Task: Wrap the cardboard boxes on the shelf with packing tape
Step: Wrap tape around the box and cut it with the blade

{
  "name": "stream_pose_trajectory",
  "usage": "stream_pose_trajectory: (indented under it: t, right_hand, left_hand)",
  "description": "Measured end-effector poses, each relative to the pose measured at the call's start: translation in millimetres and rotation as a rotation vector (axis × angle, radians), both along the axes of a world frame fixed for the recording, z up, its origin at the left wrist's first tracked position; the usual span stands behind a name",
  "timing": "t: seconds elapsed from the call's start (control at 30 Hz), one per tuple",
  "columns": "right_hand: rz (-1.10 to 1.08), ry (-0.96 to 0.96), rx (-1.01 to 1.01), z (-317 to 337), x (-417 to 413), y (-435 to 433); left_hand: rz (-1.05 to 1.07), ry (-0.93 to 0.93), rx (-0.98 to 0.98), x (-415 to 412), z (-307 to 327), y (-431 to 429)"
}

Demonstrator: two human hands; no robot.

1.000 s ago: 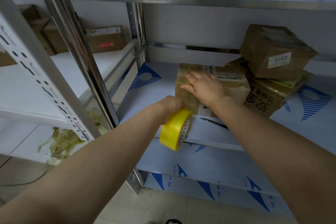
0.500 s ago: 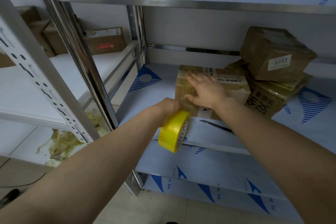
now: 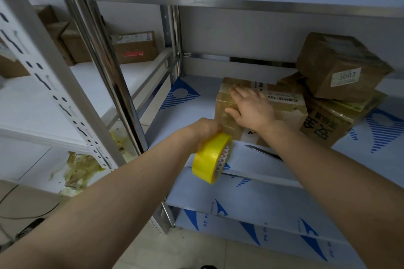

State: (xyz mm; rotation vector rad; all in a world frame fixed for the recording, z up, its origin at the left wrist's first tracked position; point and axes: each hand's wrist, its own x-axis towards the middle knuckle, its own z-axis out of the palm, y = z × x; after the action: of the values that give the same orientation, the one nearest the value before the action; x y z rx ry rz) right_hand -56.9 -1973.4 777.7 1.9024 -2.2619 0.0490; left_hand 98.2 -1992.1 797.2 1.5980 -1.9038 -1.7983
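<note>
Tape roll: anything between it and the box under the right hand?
Nothing visible. The tape roll, held by the left hand, is at the near corner of the box; right hand flat on top. A blade on the shelf lies off to the right.

I counted three cardboard boxes on the near shelf [image 3: 194, 120]: front box [image 3: 290, 108], labelled box [image 3: 328, 61], printed box [image 3: 328, 131]. Also saw one tape roll [image 3: 211, 157], one blade [image 3: 262, 151], two hands: left hand [image 3: 205, 128], right hand [image 3: 251, 107].
</note>
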Motion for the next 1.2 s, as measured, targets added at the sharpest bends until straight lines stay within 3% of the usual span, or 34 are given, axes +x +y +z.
stream_pose_trajectory:
  t: [0.07, 0.13, 0.17, 0.23, 0.3, 0.37, 0.47, 0.53, 0.6, 0.67, 0.77, 0.9, 1.2]
  right_hand:
    - [0.030, -0.125, 0.038, 4, -4, 3]
    - [0.032, -0.455, -0.049, 11, -6, 10]
    - [0.050, -0.602, -0.183, 14, -6, 16]
    - [0.063, -0.711, -0.509, 16, 1, 32]
    - [0.015, -0.869, -0.693, 10, 9, 53]
    - [-0.084, -1.123, -0.701, 2, 20, 77]
    - [-0.149, -1.298, -0.569, -13, 32, 102]
    - [-0.104, -1.340, -0.450, -21, 39, 114]
    - [-0.045, -1.228, -0.324, -27, 49, 125]
    - [-0.042, -1.119, -0.320, -30, 51, 136]
    - [-0.044, -1.311, -0.367, -22, 53, 156]
    - [-0.037, -1.565, -0.429, -14, 48, 175]
    - [-0.088, -1.610, -0.589, 1, 46, 188]
  left_hand:
    - [-0.020, 0.024, 0.031, 3, 0, 1]
    - [-0.046, 0.068, 0.042, 5, 0, 3]
    - [-0.061, 0.094, 0.045, 6, 2, 4]
    - [-0.074, 0.144, 0.040, 8, 7, 7]
    - [-0.078, 0.185, 0.040, 8, 14, 8]
    - [-0.062, 0.216, 0.046, 5, 20, 11]
    - [-0.029, 0.275, 0.064, -7, 29, 18]
    - [-0.006, 0.313, 0.082, -17, 39, 30]
    - [0.029, 0.339, 0.122, -28, 47, 40]
    - [0.031, 0.299, 0.140, -37, 54, 50]
    - [0.016, 0.132, 0.053, -44, 57, 61]
    - [0.039, 0.097, -0.018, -53, 52, 65]
    - [-0.010, 0.254, -0.016, -74, 48, 82]
